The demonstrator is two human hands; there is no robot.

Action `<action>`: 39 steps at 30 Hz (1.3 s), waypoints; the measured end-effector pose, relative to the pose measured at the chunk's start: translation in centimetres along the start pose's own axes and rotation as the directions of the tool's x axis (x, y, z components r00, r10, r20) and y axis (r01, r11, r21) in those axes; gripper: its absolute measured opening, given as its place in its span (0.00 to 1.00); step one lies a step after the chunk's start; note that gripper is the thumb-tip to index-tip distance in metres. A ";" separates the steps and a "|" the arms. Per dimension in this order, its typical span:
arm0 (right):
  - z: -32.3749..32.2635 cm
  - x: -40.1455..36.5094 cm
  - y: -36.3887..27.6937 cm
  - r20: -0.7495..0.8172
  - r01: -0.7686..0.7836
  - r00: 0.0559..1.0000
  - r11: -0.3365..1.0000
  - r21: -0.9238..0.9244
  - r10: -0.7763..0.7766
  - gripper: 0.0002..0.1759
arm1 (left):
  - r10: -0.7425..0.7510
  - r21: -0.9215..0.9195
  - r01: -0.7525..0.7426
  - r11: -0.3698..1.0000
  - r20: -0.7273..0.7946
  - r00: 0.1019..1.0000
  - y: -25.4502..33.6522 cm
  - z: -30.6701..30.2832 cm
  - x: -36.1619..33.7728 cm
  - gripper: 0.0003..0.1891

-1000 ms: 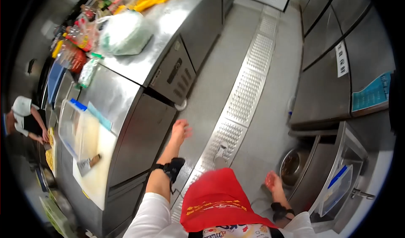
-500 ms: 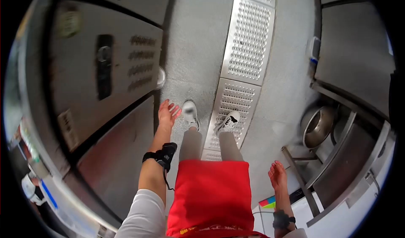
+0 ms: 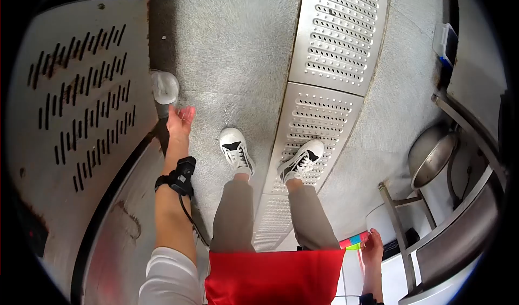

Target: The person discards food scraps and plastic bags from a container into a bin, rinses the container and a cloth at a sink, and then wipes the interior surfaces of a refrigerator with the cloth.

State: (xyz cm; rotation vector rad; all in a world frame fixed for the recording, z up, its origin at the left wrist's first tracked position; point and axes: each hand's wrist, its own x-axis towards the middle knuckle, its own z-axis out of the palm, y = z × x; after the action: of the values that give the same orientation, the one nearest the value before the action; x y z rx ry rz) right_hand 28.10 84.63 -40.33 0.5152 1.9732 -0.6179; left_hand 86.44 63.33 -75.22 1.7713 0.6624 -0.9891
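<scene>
My left hand (image 3: 181,120) reaches down past the cabinet's lower corner, fingers stretched out and holding nothing. Just beyond its fingertips sits a whitish round container (image 3: 165,87) on the floor against the cabinet. My right hand (image 3: 372,246) hangs low by the metal rack, fingers loosely bent and apart, with nothing held. In this view its fingertips overlap a small red, blue and green strip (image 3: 354,240) behind it. Black devices are strapped around both forearms, the left one (image 3: 182,176) with a cable.
On the left stands a metal cabinet (image 3: 48,121) with slotted vents. A perforated drain cover (image 3: 319,116) runs along the floor under my right shoe (image 3: 303,159). To the right, a steel bowl (image 3: 432,156) leans beneath a metal-framed rack (image 3: 397,235). A plastic box (image 3: 444,43) lies further up.
My view has come lower and closer to the vented cabinet. My left hand has moved left, up to the round container; my right hand has dropped lower in view, over the coloured strip.
</scene>
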 end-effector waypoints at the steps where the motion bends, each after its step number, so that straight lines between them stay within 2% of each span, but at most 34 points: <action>1: 0.1 0.4 -0.2 0.014 -0.002 1.000 0.999 -0.034 0.002 0.09 | 0.005 -0.021 -0.005 1.000 0.014 1.000 0.0 -0.6 1.5 0.25; 4: 1.9 0.9 -1.1 -0.063 -0.026 0.998 0.999 -0.022 0.024 0.10 | 0.010 -0.107 -0.008 0.994 0.025 1.000 -0.2 -1.9 3.5 0.13; 6: 2.8 1.4 -1.3 -0.023 -0.008 1.000 0.999 -0.040 0.007 0.10 | -0.001 -0.204 0.000 0.979 -0.002 1.000 -0.3 -2.5 3.2 0.06; 8: 3.8 1.3 -1.8 0.038 0.000 0.999 0.997 -0.080 0.003 0.09 | 0.040 -0.139 -0.030 0.990 0.073 0.997 -1.2 -3.4 1.4 0.07; 9: 4.5 0.9 -2.2 0.075 0.000 0.997 0.993 -0.114 0.009 0.10 | 0.074 -0.036 -0.070 0.997 0.137 0.988 -1.6 -3.5 -1.0 0.08; 10: 5.2 0.4 -2.6 0.111 0.002 0.994 0.989 -0.145 0.014 0.10 | 0.178 0.074 -0.200 0.977 0.232 0.956 -2.1 -2.9 -4.9 0.08; 12: 6.1 -0.1 -2.8 0.191 0.119 0.979 0.968 -0.220 -0.077 0.09 | 0.113 0.334 -0.220 0.917 0.311 0.944 -3.6 -4.9 -8.2 0.04; 14: 7.9 -1.5 -4.1 0.263 0.263 0.946 0.922 -0.283 -0.189 0.09 | 0.016 0.382 -0.180 0.907 0.395 0.919 -4.7 -4.7 -14.6 0.04; 15: 9.4 -2.8 -5.0 0.290 0.338 0.924 0.888 -0.311 -0.250 0.09 | -0.043 0.416 -0.152 0.896 0.424 0.905 -4.4 -3.4 -20.0 0.05; 16: 10.6 -4.0 -5.7 0.370 0.440 0.870 0.850 -0.289 -0.325 0.09 | -0.093 0.434 -0.162 0.886 0.509 0.856 -4.9 -4.0 -22.8 0.05; 17: 12.5 -6.2 -6.8 0.423 0.520 0.823 0.801 -0.297 -0.378 0.09 | -0.144 0.468 -0.131 0.874 0.507 0.850 -4.7 -3.4 -27.0 0.05; 19: 14.4 -9.2 -7.2 0.586 0.616 0.683 0.774 -0.143 -0.436 0.13 | -0.229 0.532 -0.165 0.831 0.596 0.769 -4.4 -3.2 -34.1 0.04; 21: 16.6 -14.0 -9.2 0.701 0.851 0.467 0.490 -0.190 -0.539 0.18 | -0.306 0.596 -0.230 0.769 0.660 0.686 -3.8 -3.5 -40.4 0.08; 22: 16.9 -16.3 -10.1 0.709 0.904 0.404 0.373 -0.211 -0.578 0.22 | -0.345 0.622 -0.269 0.736 0.686 0.641 -3.4 -3.9 -43.5 0.10; 23: 16.4 -18.3 -10.9 0.718 0.941 0.336 0.250 -0.228 -0.610 0.26 | -0.328 0.610 -0.358 0.707 0.731 0.599 -3.1 -4.5 -46.2 0.11; 25: 14.2 -21.7 -12.2 0.680 0.934 0.309 0.076 -0.350 -0.665 0.30 | -0.287 0.556 -0.539 0.633 0.815 0.503 -1.8 -5.1 -51.2 0.14; 26: 13.1 -23.1 -12.3 0.661 0.912 0.294 -0.005 -0.411 -0.690 0.32 | -0.292 0.546 -0.549 0.633 0.825 0.484 -0.9 -5.3 -53.5 0.14; 27: 11.4 -24.4 -12.6 0.652 0.893 0.356 0.037 -0.449 -0.669 0.35 | -0.295 0.538 -0.558 0.632 0.833 0.469 0.3 -5.0 -57.0 0.14; 29: 8.9 -27.1 -13.5 0.625 0.916 0.350 0.116 -0.384 -0.698 0.36 | -0.289 0.518 -0.600 0.610 0.850 0.440 2.4 -4.5 -63.7 0.10; 31: 6.7 -30.0 -14.0 0.583 0.938 0.335 0.201 -0.284 -0.741 0.35 | -0.376 0.553 -0.613 0.564 0.833 0.405 3.8 -4.4 -69.1 0.07; 33: 4.8 -32.5 -14.5 0.555 0.974 0.226 0.169 -0.153 -0.800 0.34 | -0.424 0.564 -0.654 0.504 0.821 0.381 4.7 -5.0 -72.8 0.04; 35: 2.1 -34.9 -15.5 0.593 0.991 0.131 0.089 -0.099 -0.795 0.28 | -0.466 0.589 -0.675 0.444 0.795 0.388 4.8 -4.7 -76.4 0.05; 37: -0.7 -36.5 -16.5 0.556 0.997 0.015 -0.028 -0.069 -0.831 0.22 | -0.488 0.570 -0.700 0.430 0.799 0.351 4.9 -3.4 -82.1 0.03; 38: -2.7 -37.8 -18.0 0.607 0.998 0.057 0.029 -0.056 -0.793 0.19 | -0.513 0.576 -0.696 0.428 0.789 0.338 4.7 -2.7 -84.7 0.04; 39: -3.9 -37.6 -18.5 0.598 0.995 0.061 -0.001 -0.102 -0.799 0.18 | -0.548 0.573 -0.717 0.398 0.775 0.315 4.3 -2.1 -86.8 0.05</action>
State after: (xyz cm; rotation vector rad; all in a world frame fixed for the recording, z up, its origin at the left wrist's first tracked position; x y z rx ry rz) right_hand 31.17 68.94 -1.36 -1.4429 1.7056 -0.8271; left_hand 45.18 63.30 1.27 1.4441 -1.1627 -2.3320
